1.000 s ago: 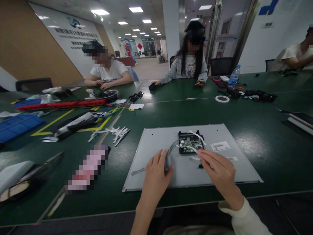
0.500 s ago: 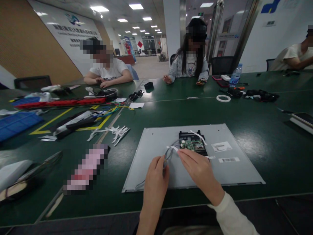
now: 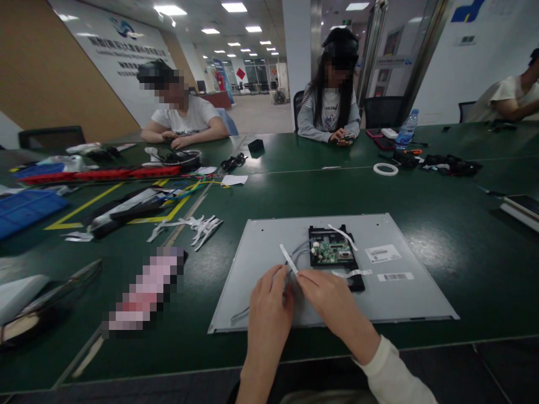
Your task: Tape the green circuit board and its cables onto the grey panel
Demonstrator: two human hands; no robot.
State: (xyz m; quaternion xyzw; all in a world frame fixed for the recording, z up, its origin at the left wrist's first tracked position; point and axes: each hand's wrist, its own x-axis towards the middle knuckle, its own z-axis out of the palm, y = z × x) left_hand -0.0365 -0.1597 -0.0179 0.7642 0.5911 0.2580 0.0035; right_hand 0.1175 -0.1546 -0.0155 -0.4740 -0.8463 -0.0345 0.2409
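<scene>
The left hand (image 3: 268, 306) and the right hand (image 3: 334, 306) meet over the near middle of a flat grey metal panel (image 3: 261, 238) that lies on the green bench (image 3: 421, 191). Between them runs a thin grey cable (image 3: 300, 247), which arcs out of the small green circuit board (image 3: 332, 252) set in a black frame on the panel. The left fingers (image 3: 277, 279) are clenched on the cable where it dips towards the panel. The right fingers (image 3: 308, 279) pinch the lower end of a white tape strip (image 3: 288, 259), whose free end sticks up and away, just above the cable. I judge the cable to be light and limp, so it is best gripped close to the spot being handled rather than near the board, where a pull could strain its plug. The strip looks feather-light and floppy, likely sticky on one face and apt to curl onto itself, so it is best held by its very end. A second white strip (image 3: 352, 273) lies on the panel beside the board. More loose strips (image 3: 202, 227) lie on the bench to the left, and a tape roll (image 3: 385, 169) sits well apart, farther back.
</scene>
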